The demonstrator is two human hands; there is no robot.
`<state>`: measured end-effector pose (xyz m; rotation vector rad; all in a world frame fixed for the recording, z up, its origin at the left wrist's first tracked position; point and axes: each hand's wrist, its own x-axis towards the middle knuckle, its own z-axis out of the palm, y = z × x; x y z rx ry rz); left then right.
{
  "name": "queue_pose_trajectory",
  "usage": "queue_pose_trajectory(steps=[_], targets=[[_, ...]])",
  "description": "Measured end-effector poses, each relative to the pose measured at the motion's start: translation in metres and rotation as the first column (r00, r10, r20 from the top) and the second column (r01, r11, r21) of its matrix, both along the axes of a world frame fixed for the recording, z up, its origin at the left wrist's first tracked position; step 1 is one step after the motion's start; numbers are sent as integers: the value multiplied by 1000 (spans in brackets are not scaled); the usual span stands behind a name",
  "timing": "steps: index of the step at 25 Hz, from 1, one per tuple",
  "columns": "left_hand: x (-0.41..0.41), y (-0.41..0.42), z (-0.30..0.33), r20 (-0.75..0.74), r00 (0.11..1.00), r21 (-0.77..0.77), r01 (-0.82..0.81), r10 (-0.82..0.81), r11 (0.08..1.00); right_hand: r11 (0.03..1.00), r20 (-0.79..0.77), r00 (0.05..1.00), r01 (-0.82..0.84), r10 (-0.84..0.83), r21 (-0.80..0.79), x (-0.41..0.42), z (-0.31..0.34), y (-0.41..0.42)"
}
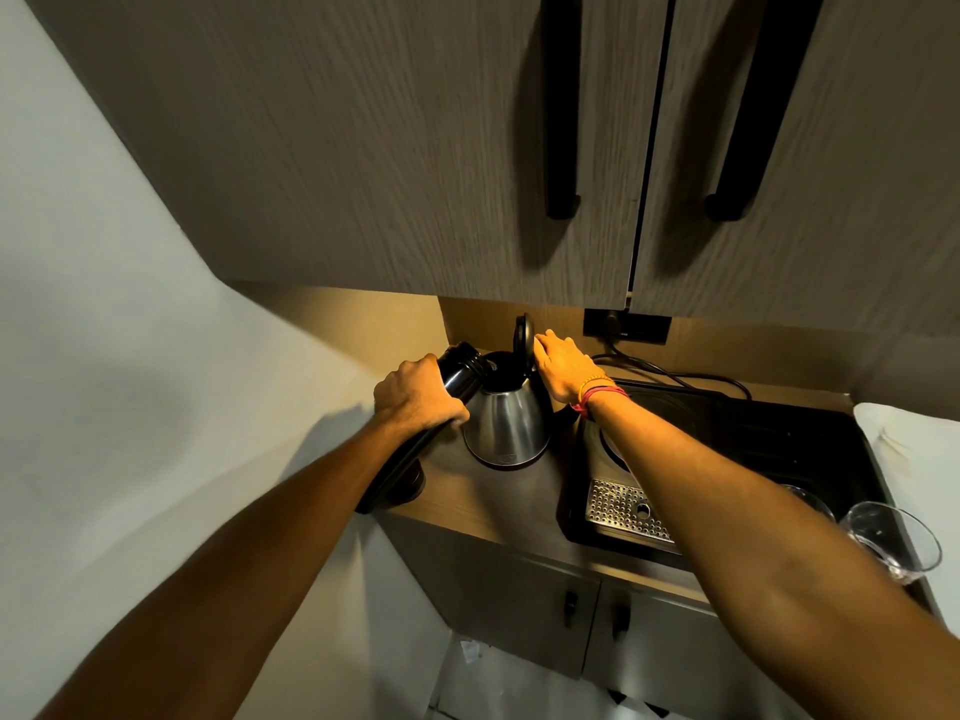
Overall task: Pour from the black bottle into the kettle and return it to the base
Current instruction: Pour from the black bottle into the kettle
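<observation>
A steel kettle [506,426] stands on the wooden counter with its black lid [523,335] flipped up. My left hand [415,394] grips the black bottle [460,374], which is tilted with its open mouth right at the kettle's opening. My right hand [561,366] rests behind the kettle at the raised lid and the handle; how firmly it grips is hidden. The kettle's base cannot be made out under the kettle.
A black tray [753,449] with a perforated metal drip plate [623,509] sits to the right, with a glass [891,543] at its right end. A power cord [675,374] runs from a wall socket [626,324]. Cabinet doors with black handles [561,122] hang overhead.
</observation>
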<state>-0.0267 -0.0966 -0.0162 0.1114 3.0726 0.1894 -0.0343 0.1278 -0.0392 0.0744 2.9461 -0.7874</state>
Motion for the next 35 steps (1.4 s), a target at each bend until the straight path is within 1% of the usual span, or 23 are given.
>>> queue_pose_trajectory(steps=[4, 16, 19, 22, 25, 27, 30, 33, 35], targets=[[-4, -1, 0, -17, 1000, -17, 7, -7, 1000, 997, -24, 999, -34, 36, 64, -3, -4, 2], [-14, 0, 3, -53, 996, -130, 62, -69, 990, 976, -57, 991, -111, 123, 188, -12, -13, 6], [-14, 0, 2, -47, 996, -131, 68, -75, 989, 970, -36, 991, -120, 130, 213, -12, -13, 7], [-14, 0, 0, -60, 994, -115, 79, -86, 990, 948, -1, 985, -168, 175, 271, -15, -17, 8], [-15, 2, -1, -64, 994, -85, 88, -94, 993, 950, -32, 987, -144, 158, 276, -17, -18, 9], [-15, 4, -2, -60, 994, -55, 86, -89, 995, 950, -49, 988, -127, 147, 286, -16, -19, 9], [-15, 6, -3, -56, 997, 48, 55, -52, 997, 935, -29, 986, -148, 166, 321, -17, -21, 9], [-16, 5, -4, -69, 998, 220, 26, -11, 975, 921, -11, 982, -174, 190, 348, -19, -23, 9], [-20, 3, -2, -62, 998, 365, -2, 26, 931, 913, 6, 981, -184, 196, 363, -19, -23, 9]])
